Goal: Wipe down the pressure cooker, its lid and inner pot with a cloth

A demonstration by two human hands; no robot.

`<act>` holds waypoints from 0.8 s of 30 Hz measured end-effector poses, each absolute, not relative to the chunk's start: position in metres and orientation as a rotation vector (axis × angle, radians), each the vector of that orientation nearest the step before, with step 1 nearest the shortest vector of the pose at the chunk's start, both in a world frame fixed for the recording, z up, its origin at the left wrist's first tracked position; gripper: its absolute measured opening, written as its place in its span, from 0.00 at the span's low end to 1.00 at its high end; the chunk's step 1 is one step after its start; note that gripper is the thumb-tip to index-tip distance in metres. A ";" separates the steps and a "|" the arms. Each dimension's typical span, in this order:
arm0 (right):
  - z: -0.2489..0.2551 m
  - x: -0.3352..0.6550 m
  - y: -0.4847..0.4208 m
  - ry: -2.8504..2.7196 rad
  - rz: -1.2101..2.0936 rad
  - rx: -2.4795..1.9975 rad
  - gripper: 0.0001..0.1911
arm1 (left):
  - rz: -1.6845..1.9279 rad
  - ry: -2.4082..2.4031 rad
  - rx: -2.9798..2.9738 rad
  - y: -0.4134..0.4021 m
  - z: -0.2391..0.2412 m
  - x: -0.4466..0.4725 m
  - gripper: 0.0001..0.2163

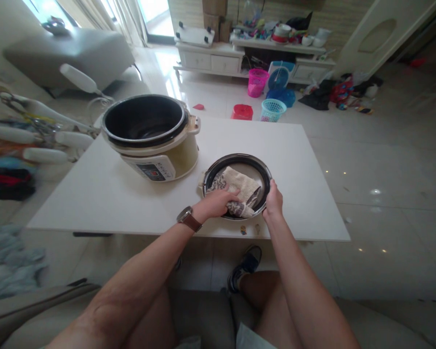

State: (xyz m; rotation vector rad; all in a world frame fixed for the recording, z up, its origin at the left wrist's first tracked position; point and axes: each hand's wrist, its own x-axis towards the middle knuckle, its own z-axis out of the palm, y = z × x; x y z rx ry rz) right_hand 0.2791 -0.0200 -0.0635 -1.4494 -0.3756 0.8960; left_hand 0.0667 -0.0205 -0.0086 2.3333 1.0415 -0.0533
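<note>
A round metal cooker lid [256,167] lies upside down on the white table [301,194], near its front edge. A beige and patterned cloth [240,186] is bunched inside the lid. My left hand [220,201], with a brown-strapped watch on the wrist, presses down on the cloth with fingers closed over it. My right hand [273,198] grips the lid's right rim. An open cream-coloured pressure cooker [152,135] with a dark inner pot stands to the left, behind the lid.
A drying rack with white bars [39,140] and clothes stands left of the table. Pink [257,81], red [241,112] and blue baskets [272,109] sit on the glossy floor beyond. A white TV cabinet [218,58] lines the far wall. My knees are below the table edge.
</note>
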 end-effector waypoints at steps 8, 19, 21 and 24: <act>-0.065 0.277 -0.021 -0.434 0.860 -1.466 0.23 | 0.303 0.979 2.149 -0.037 -0.008 0.082 0.34; -0.057 0.276 -0.026 -0.508 0.870 -1.408 0.22 | 0.770 1.047 2.001 -0.028 -0.024 0.112 0.38; -0.061 0.278 -0.025 -0.523 0.875 -1.397 0.23 | 0.752 1.171 2.031 -0.017 -0.029 0.101 0.38; -0.065 0.279 -0.023 -0.493 0.893 -1.414 0.23 | 0.712 1.313 2.003 -0.008 -0.039 0.088 0.39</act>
